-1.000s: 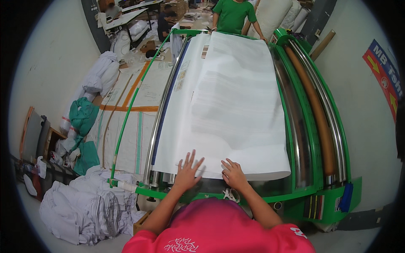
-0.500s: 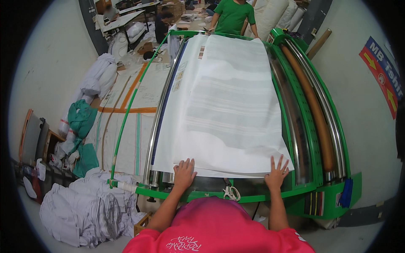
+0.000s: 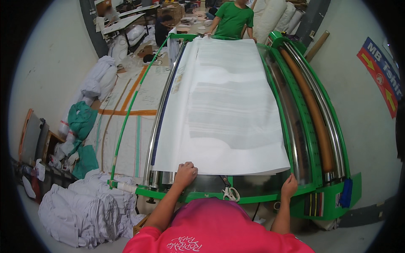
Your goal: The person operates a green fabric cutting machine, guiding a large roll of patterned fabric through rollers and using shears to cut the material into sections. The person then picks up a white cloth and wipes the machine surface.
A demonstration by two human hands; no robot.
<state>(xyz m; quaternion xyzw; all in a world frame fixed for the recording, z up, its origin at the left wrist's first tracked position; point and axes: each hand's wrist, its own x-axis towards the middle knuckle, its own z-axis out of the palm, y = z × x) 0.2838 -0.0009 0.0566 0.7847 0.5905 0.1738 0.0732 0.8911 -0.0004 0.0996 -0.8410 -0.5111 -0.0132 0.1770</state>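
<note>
A large white paper sheet (image 3: 236,156), with faint grey printed bands showing through, lies over other white material on the green-framed roller machine (image 3: 253,196). My left hand (image 3: 186,174) is closed at the sheet's near edge, left of the middle, its fingers curled onto the paper. At the near right corner my right hand (image 3: 289,186) is pinched closed, fingertips at the corner; the exact grip is small to see. White-handled scissors (image 3: 230,194) rest on the machine's front rail between my forearms. Across the machine, a person in a green shirt (image 3: 234,19) has hands near the sheet's far end.
A brown roller (image 3: 312,114) and shiny metal rollers run along the machine's right side. At left stands a thin green rail (image 3: 126,111). White cloth (image 3: 84,211) is heaped at lower left, with green cloth (image 3: 82,116) behind. Other people sit at the far left.
Both hands went from spread flat on the sheet to closed. My right hand moved right and nearer to the corner. The sheet lies smoother, its near right part no longer creased.
</note>
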